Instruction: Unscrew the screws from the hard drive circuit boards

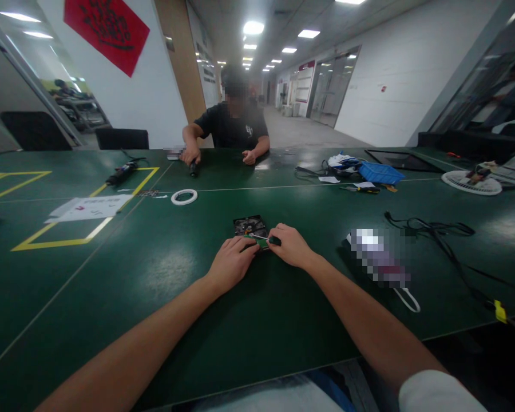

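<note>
A small black hard drive (pixel 249 225) with a green circuit board lies on the green table (pixel 163 274) in front of me. My left hand (pixel 232 260) rests on its near left edge, fingers curled down on it. My right hand (pixel 290 245) is closed round a small screwdriver (pixel 266 238) with a black handle. The thin metal shaft points left onto the board.
A person sits across the table, hands on small objects (pixel 193 167). A white tape ring (pixel 184 197) lies beyond the drive. A paper sheet (pixel 88 207) sits in yellow floor-tape lines at left. Black cables (pixel 433 232), a blue tray (pixel 380 171) and a white fan guard (pixel 470 183) lie at right.
</note>
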Demonstrator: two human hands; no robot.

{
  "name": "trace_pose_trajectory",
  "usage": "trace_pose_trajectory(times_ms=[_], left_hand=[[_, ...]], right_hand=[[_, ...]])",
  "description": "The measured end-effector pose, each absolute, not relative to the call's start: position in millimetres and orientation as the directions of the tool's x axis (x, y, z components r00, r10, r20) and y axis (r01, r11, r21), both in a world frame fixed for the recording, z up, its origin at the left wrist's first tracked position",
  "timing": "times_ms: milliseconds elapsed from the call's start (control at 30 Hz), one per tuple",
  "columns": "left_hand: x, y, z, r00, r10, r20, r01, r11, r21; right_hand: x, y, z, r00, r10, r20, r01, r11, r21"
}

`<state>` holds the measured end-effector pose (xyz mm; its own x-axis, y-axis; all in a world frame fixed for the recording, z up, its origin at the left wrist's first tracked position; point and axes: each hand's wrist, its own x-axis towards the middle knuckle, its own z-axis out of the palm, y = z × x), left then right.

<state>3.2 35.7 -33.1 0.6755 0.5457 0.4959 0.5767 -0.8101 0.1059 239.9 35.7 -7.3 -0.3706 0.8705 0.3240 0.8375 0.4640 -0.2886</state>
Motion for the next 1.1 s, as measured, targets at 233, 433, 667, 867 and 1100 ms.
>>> trace_pose_trajectory(times_ms=[233,433,667,867,1100], left_hand=[[3.4,33.1,-29.3,0.679,0.560,0.475,0.592,-0.800,0.097],[2.9,31.5,-25.7,0.679,0.574,0.458,0.597,-0.794,0.111],[2.0,31.3,-24.1,0.680,0.571,0.459,0.583,-0.801,0.133],[1.9,31.5,-24.9,0.677,0.579,0.455,0.589,-0.797,0.138],[-2.0,34.9,-30.5,0.644,0.583,0.494,0.609,-0.783,0.130]], right_hand=[[251.4,33.6,-1.8,-0.448,0.838,0.311,0.761,0.540,-0.361],[254.6,33.7,2.6,-0.460,0.840,0.288,0.739,0.542,-0.400],[251.7,32.0,2.4,-0.335,0.895,0.296,0.740,0.444,-0.506],[262.7,38.2,-4.5,-0.114,0.946,0.304,0.773,0.277,-0.571],[266.8,42.5,-11.7,0.006,0.953,0.303,0.711,0.209,-0.672]])
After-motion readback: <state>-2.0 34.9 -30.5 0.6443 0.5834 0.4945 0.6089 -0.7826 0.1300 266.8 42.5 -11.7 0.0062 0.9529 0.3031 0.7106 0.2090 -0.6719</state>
